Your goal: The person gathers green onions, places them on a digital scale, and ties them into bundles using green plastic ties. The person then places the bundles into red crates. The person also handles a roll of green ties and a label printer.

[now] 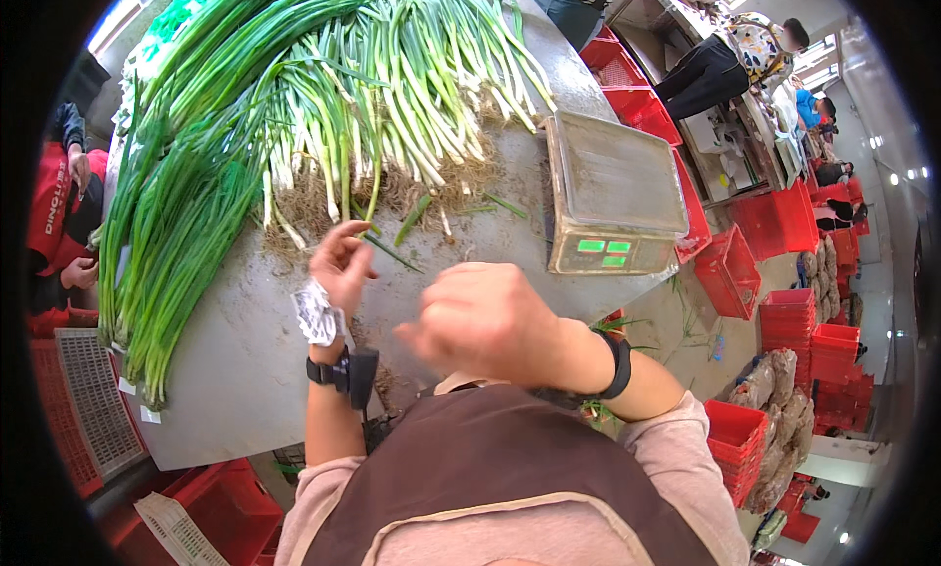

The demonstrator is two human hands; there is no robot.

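My left hand [342, 264] is raised by the roots of the nearest green onions [412, 117], its fingers curled and close to one stalk; whether it grips that stalk is unclear. A white printed wrap and a black strap circle that wrist. My right hand [481, 323], blurred and bent into a loose fist, hovers before my brown apron [500, 463]; what its fingers hold cannot be made out. Loose green onions with brown roots lie across the metal table [242, 360]. Trimmed green onion bundles [176, 250] are piled at the left. Right of the loose ones stands a digital scale [617, 191].
Red plastic crates [724, 272] stand beyond the table's right edge, near filled sacks [775, 419]. More crates [220, 507] sit below the table at lower left. A seated person in red [55, 198] is at the left; another person [735, 59] bends over a bench at upper right.
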